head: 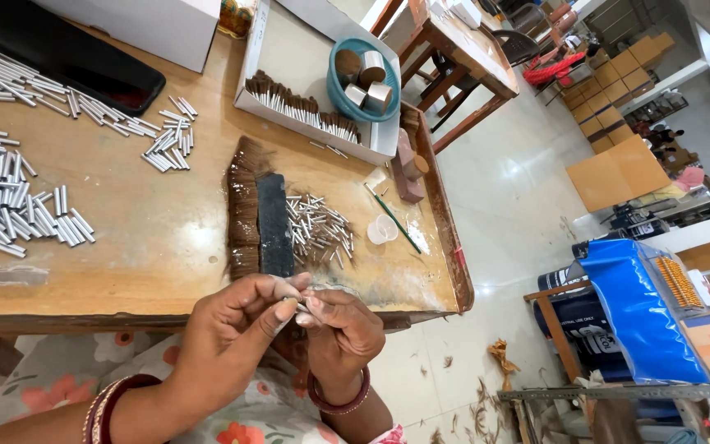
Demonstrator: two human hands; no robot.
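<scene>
My left hand (236, 325) and my right hand (340, 329) meet fingertip to fingertip just below the front edge of the wooden table (149, 238). Between them they pinch a small silver metal tube (296, 302), mostly hidden by the fingers. Just beyond my hands lies a row of brown bristle hair (242, 205) under a dark flat bar (274, 224). To its right sits a loose pile of several short silver tubes (320, 226).
More silver tubes (10, 189) cover the table's left side. A white tray (314, 115) holds finished bristle tufts and a teal bowl (363, 78) with metal cups. A small clear cup (382, 228) and a green stick (396, 222) lie right. A blue-covered stand (630, 304) stands on the floor.
</scene>
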